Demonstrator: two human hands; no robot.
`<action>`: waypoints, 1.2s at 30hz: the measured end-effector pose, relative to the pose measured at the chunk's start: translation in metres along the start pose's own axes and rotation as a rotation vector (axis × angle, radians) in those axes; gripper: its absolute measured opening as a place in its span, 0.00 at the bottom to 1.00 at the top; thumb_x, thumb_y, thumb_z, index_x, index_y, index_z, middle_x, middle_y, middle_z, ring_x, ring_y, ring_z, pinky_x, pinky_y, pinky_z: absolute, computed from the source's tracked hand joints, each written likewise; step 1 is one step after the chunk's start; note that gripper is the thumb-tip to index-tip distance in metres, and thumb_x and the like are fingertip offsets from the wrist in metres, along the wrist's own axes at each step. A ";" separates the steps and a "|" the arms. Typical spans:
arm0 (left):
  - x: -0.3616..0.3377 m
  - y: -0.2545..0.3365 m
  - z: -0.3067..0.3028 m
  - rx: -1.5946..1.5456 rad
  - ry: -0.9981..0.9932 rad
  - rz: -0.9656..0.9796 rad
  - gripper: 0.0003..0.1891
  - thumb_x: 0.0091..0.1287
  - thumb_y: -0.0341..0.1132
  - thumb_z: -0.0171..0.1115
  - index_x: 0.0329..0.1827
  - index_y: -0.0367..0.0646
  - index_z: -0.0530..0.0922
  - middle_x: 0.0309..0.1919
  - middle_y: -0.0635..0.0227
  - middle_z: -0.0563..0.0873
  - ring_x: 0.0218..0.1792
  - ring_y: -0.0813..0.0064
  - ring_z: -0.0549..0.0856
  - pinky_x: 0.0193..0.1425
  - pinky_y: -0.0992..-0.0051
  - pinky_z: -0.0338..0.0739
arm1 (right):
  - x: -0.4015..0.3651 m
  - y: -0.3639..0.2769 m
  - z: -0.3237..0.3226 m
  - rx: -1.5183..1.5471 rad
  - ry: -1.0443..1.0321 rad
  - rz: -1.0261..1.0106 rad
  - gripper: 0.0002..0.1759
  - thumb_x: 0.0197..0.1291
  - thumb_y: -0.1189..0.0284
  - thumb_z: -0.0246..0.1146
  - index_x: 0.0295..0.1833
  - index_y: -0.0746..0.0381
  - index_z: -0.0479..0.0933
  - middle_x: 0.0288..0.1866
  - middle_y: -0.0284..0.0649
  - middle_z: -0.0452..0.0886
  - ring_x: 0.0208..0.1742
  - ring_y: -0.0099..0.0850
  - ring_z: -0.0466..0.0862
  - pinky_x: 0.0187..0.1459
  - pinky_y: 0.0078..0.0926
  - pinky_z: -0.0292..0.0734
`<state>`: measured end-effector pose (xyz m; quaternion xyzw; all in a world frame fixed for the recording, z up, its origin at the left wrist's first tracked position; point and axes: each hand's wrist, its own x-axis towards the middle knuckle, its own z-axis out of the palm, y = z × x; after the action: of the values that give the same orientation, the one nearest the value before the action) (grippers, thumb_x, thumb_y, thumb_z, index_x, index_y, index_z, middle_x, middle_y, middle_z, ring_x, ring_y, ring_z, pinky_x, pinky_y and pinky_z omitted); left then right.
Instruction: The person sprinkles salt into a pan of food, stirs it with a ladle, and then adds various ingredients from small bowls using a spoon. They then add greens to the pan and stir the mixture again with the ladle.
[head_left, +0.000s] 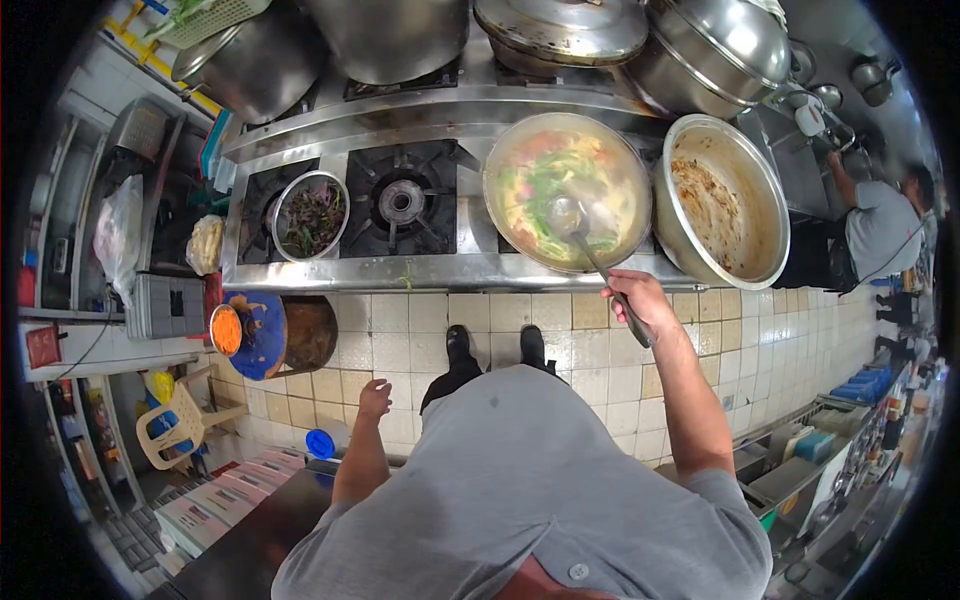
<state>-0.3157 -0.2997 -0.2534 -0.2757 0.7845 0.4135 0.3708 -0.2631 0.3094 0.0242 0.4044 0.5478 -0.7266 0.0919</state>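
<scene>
My right hand (640, 302) is wrapped round the dark handle of a metal ladle (590, 250). The ladle's bowl rests in a wide, steaming pot of soup (530, 180), among green leafy vegetables, red pieces and yellowish broth. Down by my side hangs my left hand (376, 397), with its fingers loosely bent and apart and nothing visible in it. To the right of the soup pot, a large metal basin (770, 225) is tilted toward me, brown residue stuck on its inside. A small pot of dark leafy greens (312, 215) sits on the left burner.
An unlit burner (402, 202) lies left of the soup. Large covered pots (560, 30) line the back. At left stand a bowl of orange shreds (226, 329), a blue-topped round stand (258, 335) and a plastic chair (160, 435). Another person (885, 230) works at far right.
</scene>
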 end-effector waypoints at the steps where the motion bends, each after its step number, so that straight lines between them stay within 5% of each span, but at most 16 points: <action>1: -0.001 -0.003 0.000 -0.020 -0.001 -0.009 0.20 0.70 0.38 0.65 0.63 0.45 0.78 0.30 0.66 0.83 0.25 0.72 0.83 0.23 0.71 0.77 | 0.000 -0.004 0.003 0.003 -0.004 0.009 0.25 0.68 0.75 0.59 0.67 0.76 0.69 0.36 0.41 0.83 0.19 0.23 0.75 0.16 0.22 0.72; 6: -0.008 -0.022 -0.002 -0.078 0.018 -0.028 0.20 0.70 0.38 0.65 0.63 0.45 0.77 0.31 0.66 0.83 0.24 0.73 0.82 0.23 0.71 0.76 | 0.000 -0.015 0.026 -0.010 -0.052 0.056 0.12 0.69 0.72 0.58 0.47 0.71 0.78 0.28 0.38 0.80 0.18 0.22 0.74 0.18 0.21 0.71; 10: -0.012 -0.031 -0.001 -0.089 0.012 -0.058 0.19 0.70 0.38 0.65 0.62 0.45 0.78 0.33 0.67 0.83 0.26 0.73 0.83 0.24 0.71 0.77 | 0.014 -0.027 0.045 0.114 -0.072 0.040 0.13 0.71 0.69 0.57 0.33 0.64 0.77 0.23 0.35 0.77 0.17 0.22 0.73 0.19 0.21 0.70; 13: -0.013 -0.035 -0.002 -0.087 0.017 -0.065 0.19 0.70 0.39 0.65 0.62 0.46 0.78 0.34 0.67 0.83 0.27 0.73 0.83 0.25 0.71 0.77 | 0.028 -0.029 0.052 -0.127 0.111 -0.149 0.14 0.67 0.72 0.60 0.52 0.70 0.81 0.25 0.35 0.78 0.18 0.23 0.74 0.21 0.23 0.72; 15: -0.014 -0.034 -0.004 -0.081 0.026 -0.067 0.19 0.70 0.39 0.65 0.63 0.46 0.78 0.35 0.66 0.84 0.28 0.73 0.84 0.26 0.71 0.77 | 0.026 -0.029 0.053 -0.393 0.248 -0.317 0.27 0.63 0.74 0.62 0.68 0.67 0.76 0.28 0.37 0.80 0.21 0.23 0.76 0.25 0.25 0.75; 18: -0.018 -0.026 -0.006 -0.081 0.038 -0.055 0.20 0.70 0.39 0.65 0.63 0.47 0.78 0.35 0.66 0.84 0.28 0.73 0.84 0.26 0.71 0.78 | 0.019 -0.022 0.037 -0.684 0.236 -0.479 0.27 0.61 0.74 0.63 0.67 0.66 0.76 0.32 0.43 0.84 0.27 0.30 0.83 0.31 0.31 0.80; 21: -0.018 -0.025 -0.006 -0.100 0.041 -0.062 0.20 0.70 0.39 0.65 0.64 0.47 0.78 0.36 0.67 0.85 0.29 0.73 0.84 0.27 0.72 0.78 | 0.024 0.019 0.020 -0.929 0.259 -0.848 0.27 0.60 0.75 0.63 0.66 0.64 0.77 0.40 0.49 0.86 0.35 0.41 0.88 0.37 0.37 0.83; 25: -0.013 -0.027 -0.006 -0.110 0.031 -0.068 0.20 0.70 0.39 0.65 0.64 0.47 0.78 0.37 0.66 0.86 0.28 0.73 0.84 0.26 0.72 0.77 | -0.021 -0.003 0.053 -1.451 0.410 -0.624 0.31 0.57 0.78 0.62 0.69 0.59 0.73 0.47 0.49 0.83 0.44 0.46 0.87 0.45 0.43 0.84; 31: -0.012 -0.017 -0.008 -0.094 0.031 -0.045 0.20 0.69 0.38 0.65 0.63 0.47 0.78 0.36 0.67 0.84 0.26 0.73 0.83 0.25 0.72 0.77 | 0.023 -0.012 0.034 -1.626 0.244 -0.775 0.35 0.56 0.82 0.59 0.72 0.49 0.73 0.49 0.44 0.80 0.48 0.41 0.87 0.46 0.37 0.86; 36: -0.013 -0.006 -0.015 -0.111 0.013 -0.019 0.20 0.70 0.38 0.65 0.64 0.46 0.77 0.37 0.68 0.83 0.27 0.73 0.83 0.24 0.72 0.76 | 0.050 -0.014 0.024 -1.749 0.262 -0.642 0.35 0.59 0.81 0.58 0.72 0.44 0.72 0.54 0.40 0.77 0.49 0.39 0.87 0.47 0.37 0.87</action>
<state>-0.3089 -0.3139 -0.2402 -0.3059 0.7602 0.4510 0.3537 -0.3159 0.3098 0.0015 0.1000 0.9903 0.0038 0.0959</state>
